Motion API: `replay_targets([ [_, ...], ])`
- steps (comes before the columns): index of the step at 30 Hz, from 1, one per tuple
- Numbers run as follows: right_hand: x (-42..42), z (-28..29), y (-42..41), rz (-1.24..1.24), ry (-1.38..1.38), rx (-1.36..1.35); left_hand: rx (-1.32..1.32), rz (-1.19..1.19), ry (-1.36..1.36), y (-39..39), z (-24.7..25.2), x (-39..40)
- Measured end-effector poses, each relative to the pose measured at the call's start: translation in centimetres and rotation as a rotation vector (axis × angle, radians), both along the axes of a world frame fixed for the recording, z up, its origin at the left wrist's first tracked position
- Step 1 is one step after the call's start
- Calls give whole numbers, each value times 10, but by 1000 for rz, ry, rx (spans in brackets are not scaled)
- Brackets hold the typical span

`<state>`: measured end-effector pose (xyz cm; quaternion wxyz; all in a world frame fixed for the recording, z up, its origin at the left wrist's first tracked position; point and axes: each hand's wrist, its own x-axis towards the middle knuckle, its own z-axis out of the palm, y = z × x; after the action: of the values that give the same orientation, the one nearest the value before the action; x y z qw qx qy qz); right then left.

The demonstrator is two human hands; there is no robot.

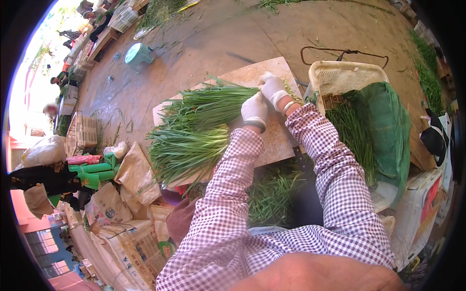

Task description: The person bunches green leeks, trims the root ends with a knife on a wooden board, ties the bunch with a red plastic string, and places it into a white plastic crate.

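Two leafy green bunches, apparently garlic chives, lie side by side on a pale board before me. White gloves cover both hands. At the pale stem end of the far bunch (218, 100), my right hand (272, 86) has its fingers closed around the stems. My left hand (254, 109) pinches close beside it, fingertips partly hidden. The nearer bunch (193, 149) rests left of my left forearm, stems pointing right. A knife with a dark handle (299, 156) lies on the board (275, 145) at its near right edge, partly under my right forearm.
Right of the board stands a cream plastic basket (349, 67) with loose greens (351, 134) and green mesh cloth (389, 134). Leaf trimmings (273, 196) lie below the board. A turquoise stool (138, 56) stands beyond, sacks (138, 178) at left. People sit far left.
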<state>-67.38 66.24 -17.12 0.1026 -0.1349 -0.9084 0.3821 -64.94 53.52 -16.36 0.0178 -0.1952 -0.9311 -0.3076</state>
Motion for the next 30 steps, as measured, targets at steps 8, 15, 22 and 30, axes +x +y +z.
replay_targets([
  [8, 55, 5, -10, 106, 325, 527, -370, -136, -176, -14, 49, -48],
  [15, 76, 9, -1, 398, 425, 617, -127, 68, -187, -5, 49, -30],
  [22, 47, 42, 15, 189, 385, 284, 199, 84, 179, -41, 11, 19],
  [30, -34, 17, -12, 250, -100, 775, 0, -76, 337, -19, 3, 39],
])
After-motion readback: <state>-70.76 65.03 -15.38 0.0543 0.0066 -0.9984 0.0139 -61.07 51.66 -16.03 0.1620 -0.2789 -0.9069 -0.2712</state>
